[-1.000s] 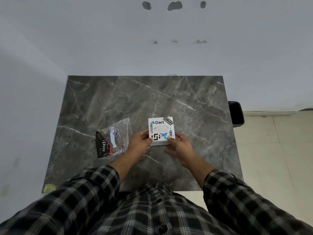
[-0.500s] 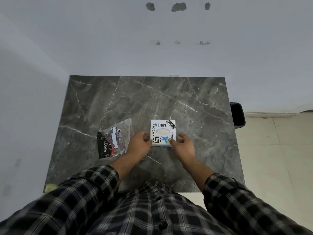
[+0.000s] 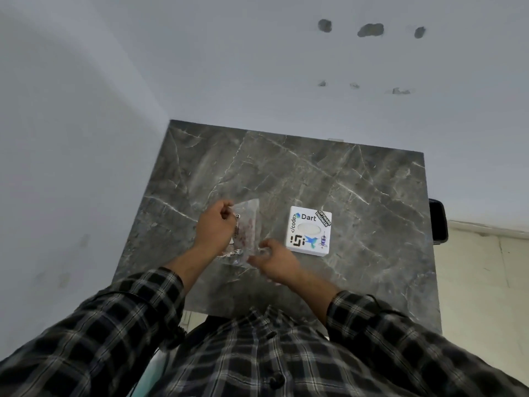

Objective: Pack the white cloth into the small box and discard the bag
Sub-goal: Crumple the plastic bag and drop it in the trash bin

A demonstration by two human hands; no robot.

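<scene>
The small white box (image 3: 309,231), closed and covered in stickers, lies flat on the dark marble table (image 3: 357,181), right of both hands. My left hand (image 3: 215,228) grips the far left edge of a clear plastic bag (image 3: 248,224) with red print, lifting it off the table. My right hand (image 3: 273,262) holds the bag's near lower corner. The white cloth is not visible; a pale oval shows through the box lid's window.
A black bin (image 3: 438,220) stands on the floor just past the table's right edge. Grey walls close off the far and left sides. My plaid sleeves and shirt fill the bottom of the view.
Both hands have let go of the box and moved left onto the plastic bag, which has risen off the table. The view has swung left.
</scene>
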